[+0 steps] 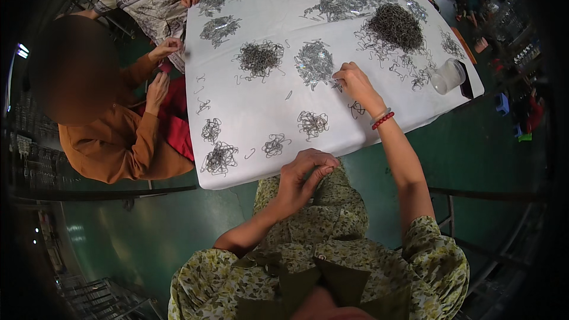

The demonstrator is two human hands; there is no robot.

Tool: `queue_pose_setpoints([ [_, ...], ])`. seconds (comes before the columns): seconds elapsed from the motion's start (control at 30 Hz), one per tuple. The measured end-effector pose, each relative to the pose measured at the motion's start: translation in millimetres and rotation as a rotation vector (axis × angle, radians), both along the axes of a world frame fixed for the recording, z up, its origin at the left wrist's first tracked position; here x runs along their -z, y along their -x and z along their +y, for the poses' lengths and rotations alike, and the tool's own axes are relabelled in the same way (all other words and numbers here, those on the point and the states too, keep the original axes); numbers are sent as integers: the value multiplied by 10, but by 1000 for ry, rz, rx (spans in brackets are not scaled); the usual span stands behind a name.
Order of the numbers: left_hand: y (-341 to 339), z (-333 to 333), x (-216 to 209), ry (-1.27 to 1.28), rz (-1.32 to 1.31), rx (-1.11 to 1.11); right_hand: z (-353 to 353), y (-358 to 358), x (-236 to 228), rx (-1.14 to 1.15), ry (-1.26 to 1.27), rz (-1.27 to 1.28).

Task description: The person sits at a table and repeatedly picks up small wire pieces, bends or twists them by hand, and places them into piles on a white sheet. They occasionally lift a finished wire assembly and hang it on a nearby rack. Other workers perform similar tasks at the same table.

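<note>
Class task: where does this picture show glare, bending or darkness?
Head view: white glints on the pile of shiny pieces beside the right hand; same view, the near edge of the white table covering looks bowed; same view, pale reflections on the green floor, corners fall to black.

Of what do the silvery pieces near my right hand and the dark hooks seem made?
Silvery pieces: perhaps metal or clear plastic; their glossy finish shows bright glints.
Dark hooks: probably metal wire, dull finish, judging by their thin, bent shape.

White tabletop (243,112) bright, green floor (195,225) dimmer, glare-streaked; corners black (edges bowed).
</note>
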State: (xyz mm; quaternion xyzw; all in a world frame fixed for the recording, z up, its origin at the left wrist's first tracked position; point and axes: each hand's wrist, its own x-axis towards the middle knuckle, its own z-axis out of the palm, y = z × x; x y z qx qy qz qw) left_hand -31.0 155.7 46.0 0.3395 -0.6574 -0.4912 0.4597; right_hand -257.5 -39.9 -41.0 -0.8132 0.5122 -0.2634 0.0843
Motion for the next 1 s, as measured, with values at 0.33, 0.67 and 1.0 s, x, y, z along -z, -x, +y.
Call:
queue_pose_setpoints([
  [0.33, -57, 35, -67, -14, -62, -13, 49, -201, 76, -44, 189, 298],
  [0.67, -3, 21, 174, -43, 22, -9, 1892, -416, -935, 100, -480, -1117],
  [1.0, 65, 43, 198, -108, 58, -126, 2201, -577, -1147, -29, -137, -801],
])
